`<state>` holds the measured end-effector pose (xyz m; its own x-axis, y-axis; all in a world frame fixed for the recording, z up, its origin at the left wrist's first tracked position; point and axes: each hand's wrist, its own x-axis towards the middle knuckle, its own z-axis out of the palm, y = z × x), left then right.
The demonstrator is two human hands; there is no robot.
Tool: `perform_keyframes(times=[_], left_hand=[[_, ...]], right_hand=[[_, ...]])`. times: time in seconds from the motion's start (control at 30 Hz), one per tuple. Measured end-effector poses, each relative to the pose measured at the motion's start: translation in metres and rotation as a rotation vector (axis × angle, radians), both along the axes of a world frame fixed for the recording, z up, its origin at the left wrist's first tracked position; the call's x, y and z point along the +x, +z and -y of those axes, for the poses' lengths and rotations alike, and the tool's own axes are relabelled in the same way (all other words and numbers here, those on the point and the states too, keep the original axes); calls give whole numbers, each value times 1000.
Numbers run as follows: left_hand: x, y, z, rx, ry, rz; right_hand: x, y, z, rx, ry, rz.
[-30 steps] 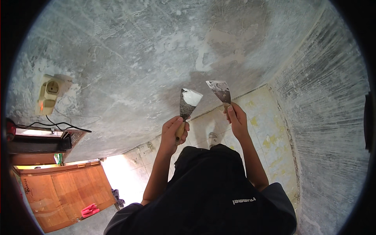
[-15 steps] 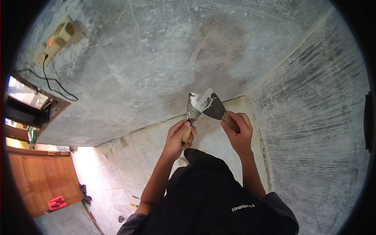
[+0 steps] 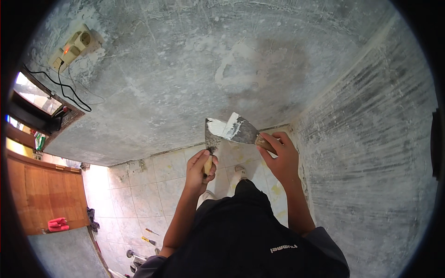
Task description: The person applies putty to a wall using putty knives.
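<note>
The wall (image 3: 185, 69) is mottled grey plaster with paler streaks and a whitish ring-shaped patch (image 3: 241, 69), while the side wall (image 3: 371, 162) is grey with dark combed streaks. The two putty knives carry dull grey blades, the upright knife (image 3: 212, 136) smeared with white filler and set on a pale wooden handle, the slanted knife (image 3: 241, 129) streaked white and dark. The floor tiles (image 3: 153, 185) are cream with yellowish stains, the door (image 3: 41, 194) is orange-brown wood, and a red cloth (image 3: 58, 224) lies below it.
</note>
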<state>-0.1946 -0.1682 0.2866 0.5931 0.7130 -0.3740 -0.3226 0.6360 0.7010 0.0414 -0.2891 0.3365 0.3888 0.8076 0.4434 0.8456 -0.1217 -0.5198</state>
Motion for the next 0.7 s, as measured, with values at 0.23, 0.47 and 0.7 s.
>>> perform_keyframes(times=[0.23,0.47,0.7], left_hand=[[49,-24,-6,20,198,23],[91,-24,5,22,366,25],[103,-33,18,0,517,-64]], right_hand=[[108,2,-44,64,58,-133],[182,-11,-153,9,188,-300],[203,-27,-222,299,364,-197]])
